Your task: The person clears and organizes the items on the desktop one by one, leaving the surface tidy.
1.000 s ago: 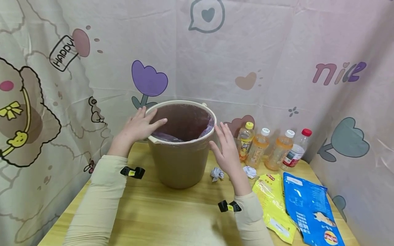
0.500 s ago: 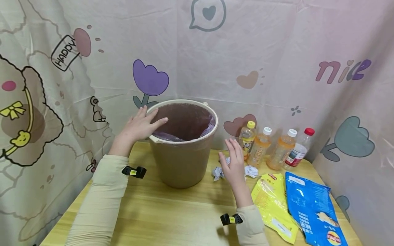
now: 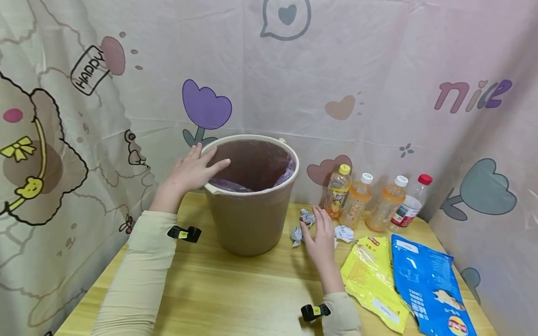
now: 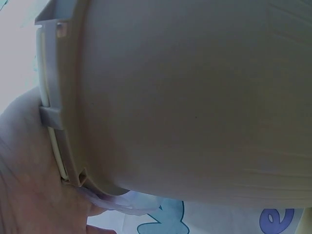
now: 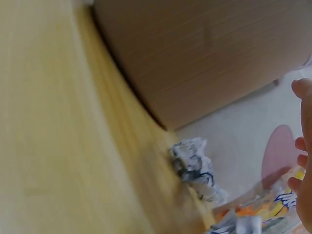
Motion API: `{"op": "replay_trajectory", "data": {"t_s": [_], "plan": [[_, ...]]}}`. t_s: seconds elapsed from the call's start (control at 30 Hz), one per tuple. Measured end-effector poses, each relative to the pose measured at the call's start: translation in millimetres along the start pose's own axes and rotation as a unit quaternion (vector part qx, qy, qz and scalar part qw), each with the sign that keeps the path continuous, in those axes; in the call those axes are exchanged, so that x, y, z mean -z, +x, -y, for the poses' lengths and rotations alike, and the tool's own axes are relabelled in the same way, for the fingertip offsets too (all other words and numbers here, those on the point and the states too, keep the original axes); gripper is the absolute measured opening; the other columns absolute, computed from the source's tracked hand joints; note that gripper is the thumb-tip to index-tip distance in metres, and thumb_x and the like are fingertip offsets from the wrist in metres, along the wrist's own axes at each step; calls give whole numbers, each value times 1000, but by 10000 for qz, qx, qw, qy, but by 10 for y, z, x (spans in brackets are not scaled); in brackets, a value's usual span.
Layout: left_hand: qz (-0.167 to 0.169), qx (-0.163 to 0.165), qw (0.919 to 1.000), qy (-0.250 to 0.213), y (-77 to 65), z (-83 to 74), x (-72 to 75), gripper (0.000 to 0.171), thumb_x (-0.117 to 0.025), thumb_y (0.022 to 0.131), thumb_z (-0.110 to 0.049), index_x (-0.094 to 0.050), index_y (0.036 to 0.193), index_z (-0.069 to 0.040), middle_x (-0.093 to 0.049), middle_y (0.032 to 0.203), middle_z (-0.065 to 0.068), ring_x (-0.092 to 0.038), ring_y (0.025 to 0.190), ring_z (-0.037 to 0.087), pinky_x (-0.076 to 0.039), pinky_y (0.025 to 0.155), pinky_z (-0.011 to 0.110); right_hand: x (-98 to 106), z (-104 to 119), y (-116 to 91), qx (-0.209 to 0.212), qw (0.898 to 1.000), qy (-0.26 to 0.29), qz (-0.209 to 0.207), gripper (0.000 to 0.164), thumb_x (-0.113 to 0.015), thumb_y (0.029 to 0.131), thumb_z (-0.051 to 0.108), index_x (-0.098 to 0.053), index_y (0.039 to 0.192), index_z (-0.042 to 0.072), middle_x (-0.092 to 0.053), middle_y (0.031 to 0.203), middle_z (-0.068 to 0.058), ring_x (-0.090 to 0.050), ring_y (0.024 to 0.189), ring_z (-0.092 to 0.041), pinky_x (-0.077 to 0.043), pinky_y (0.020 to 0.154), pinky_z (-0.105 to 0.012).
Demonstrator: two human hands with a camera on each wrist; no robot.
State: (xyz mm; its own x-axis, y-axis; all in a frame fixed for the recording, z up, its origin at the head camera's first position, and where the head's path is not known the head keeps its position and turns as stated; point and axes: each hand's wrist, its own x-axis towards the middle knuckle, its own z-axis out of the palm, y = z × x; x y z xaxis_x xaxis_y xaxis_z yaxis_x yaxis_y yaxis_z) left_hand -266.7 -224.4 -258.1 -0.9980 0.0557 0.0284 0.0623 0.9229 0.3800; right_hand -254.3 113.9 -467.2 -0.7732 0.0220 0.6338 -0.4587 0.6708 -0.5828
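While resting spread left hand (image 3: 189,172) on the bin (image 3: 250,219) in mid-frame, could tip it by leaning hard, or scatter paper balls (image 3: 344,234) right of centre by swinging the loose, empty right hand (image 3: 321,245).

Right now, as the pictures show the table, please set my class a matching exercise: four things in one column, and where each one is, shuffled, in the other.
Column one
1. left hand
2. right hand
3. red-capped plastic bottle
4. blue snack packet

Column two (left and right as in the head view)
A. at the right end of the row of bottles
B. lying just right of the yellow snack packet
C. near the crumpled paper balls, gripping nothing
D. on the rim of the brown waste bin

Right pairs: 1-D, 2-C, 3-A, 4-B
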Motion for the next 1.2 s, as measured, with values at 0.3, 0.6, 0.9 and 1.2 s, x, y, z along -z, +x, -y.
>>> {"op": "replay_trajectory", "data": {"t_s": [0.3, 0.6, 0.9, 1.2], "plan": [[-26, 7, 10000, -23, -1, -17, 12, 96, -21, 87, -83, -11, 158, -20, 14, 162, 18, 15, 151, 37, 6, 117, 67, -141, -172, -73, -281, 9958, -455, 742, 67, -68, 89, 36, -46, 142, 3, -45, 145, -21, -35, 139, -43, -26, 115, -60], [-18, 2, 10000, -26, -1, -17, 22, 96, -22, 87, -83, -10, 158, -21, 14, 162, 18, 15, 151, 37, 7, 117, 67, -204, -268, -129, -264, 9876, -971, 1205, 74, -72, 85, 42, -47, 142, 4, -48, 143, -20, -31, 142, -42, -28, 114, -63], [-10, 33, 10000, -23, -5, 1, 7, 96, -20, 86, -84, -10, 158, -22, 14, 163, 17, 15, 151, 37, 6, 116, 68, -207, -310, -144, -58, 9770, -1340, 1656, 72, -73, 83, 44, -52, 138, 4, -53, 137, -19, -30, 143, -44, -26, 114, -62], [-16, 16, 10000, -37, -14, -9, 0, 96, -20, 86, -83, -10, 158, -21, 14, 163, 17, 15, 151, 37, 8, 116, 67, -206, -280, -116, -181, 9640, -1684, 2052, 66, -76, 80, 42, -58, 133, 7, -58, 133, -17, -30, 143, -43, -20, 117, -62]]}}
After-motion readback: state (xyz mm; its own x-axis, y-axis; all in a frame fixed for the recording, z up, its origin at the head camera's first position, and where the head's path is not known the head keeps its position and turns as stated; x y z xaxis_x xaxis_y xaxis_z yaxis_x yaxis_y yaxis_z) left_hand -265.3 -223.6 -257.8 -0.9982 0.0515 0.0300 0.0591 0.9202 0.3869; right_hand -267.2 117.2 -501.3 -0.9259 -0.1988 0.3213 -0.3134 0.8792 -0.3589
